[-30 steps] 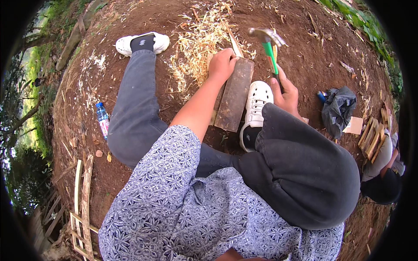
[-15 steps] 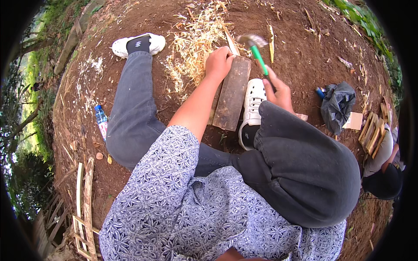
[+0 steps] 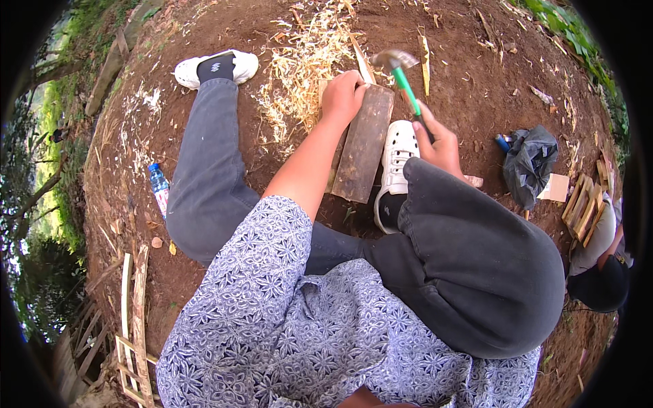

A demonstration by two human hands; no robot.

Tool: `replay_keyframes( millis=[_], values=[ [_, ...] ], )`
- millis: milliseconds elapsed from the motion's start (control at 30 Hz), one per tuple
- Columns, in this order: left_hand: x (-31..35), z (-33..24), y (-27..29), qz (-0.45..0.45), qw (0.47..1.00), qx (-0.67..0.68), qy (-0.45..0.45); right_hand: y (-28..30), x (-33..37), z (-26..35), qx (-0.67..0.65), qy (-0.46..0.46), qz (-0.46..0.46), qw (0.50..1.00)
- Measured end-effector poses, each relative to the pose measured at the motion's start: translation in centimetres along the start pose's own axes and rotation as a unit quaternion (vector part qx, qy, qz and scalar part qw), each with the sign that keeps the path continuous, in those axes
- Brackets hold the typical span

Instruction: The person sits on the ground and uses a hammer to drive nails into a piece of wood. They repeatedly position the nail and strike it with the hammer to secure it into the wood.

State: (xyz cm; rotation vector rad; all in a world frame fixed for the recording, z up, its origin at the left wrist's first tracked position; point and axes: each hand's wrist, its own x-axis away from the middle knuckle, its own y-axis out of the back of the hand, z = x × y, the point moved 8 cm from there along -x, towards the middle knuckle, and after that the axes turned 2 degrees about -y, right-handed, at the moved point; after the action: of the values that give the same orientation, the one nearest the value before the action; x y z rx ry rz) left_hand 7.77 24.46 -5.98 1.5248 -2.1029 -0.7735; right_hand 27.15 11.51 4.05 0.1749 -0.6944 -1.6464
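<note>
Bare reddish soil (image 3: 204,204) forms the work surface, strewn with pale wood shavings (image 3: 306,61) and bordered by grass at the left and upper right. Seated on the ground, the person extends one leg toward a white shoe (image 3: 216,68) at upper left; the other white shoe (image 3: 396,156) sits just beside a dark wooden block (image 3: 364,153).

The block lies flat on the soil, long axis running away from the person. The left hand (image 3: 343,95) rests on the block's far end, grip clenched around a thin pale splint (image 3: 362,60) that projects upward beyond the fingers. The right hand (image 3: 439,139) holds a hammer (image 3: 401,71) by its green handle, grip clenched; the metal head is blurred, positioned above the block's far end, near the splint.

A plastic bottle (image 3: 160,187) lies on the soil at left. A dark bag (image 3: 530,163) and stacked wooden pieces (image 3: 585,204) lie at right, near another person (image 3: 602,272).
</note>
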Motion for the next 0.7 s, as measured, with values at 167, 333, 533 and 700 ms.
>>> replay_keyframes(
  millis=[167, 333, 533, 700],
  values=[
    [0.1, 0.3, -0.2, 0.007, 1.000, -0.002, 0.015, 1.3, -0.3, 1.7, -0.029, 0.055, -0.050, 0.997],
    [-0.1, -0.2, 0.2, 0.006, 1.000, -0.016, 0.006, -0.2, 0.1, -0.3, 0.028, -0.005, 0.013, 1.000],
    [0.0, -0.1, -0.4, 0.021, 0.999, -0.021, 0.026, 0.1, 0.2, 0.7, 0.050, 0.046, 0.012, 0.998],
    [0.6, 0.4, -0.2, 0.009, 1.000, -0.017, 0.015, 0.9, -0.3, 1.1, -0.028, 0.019, -0.027, 0.999]
  ],
)
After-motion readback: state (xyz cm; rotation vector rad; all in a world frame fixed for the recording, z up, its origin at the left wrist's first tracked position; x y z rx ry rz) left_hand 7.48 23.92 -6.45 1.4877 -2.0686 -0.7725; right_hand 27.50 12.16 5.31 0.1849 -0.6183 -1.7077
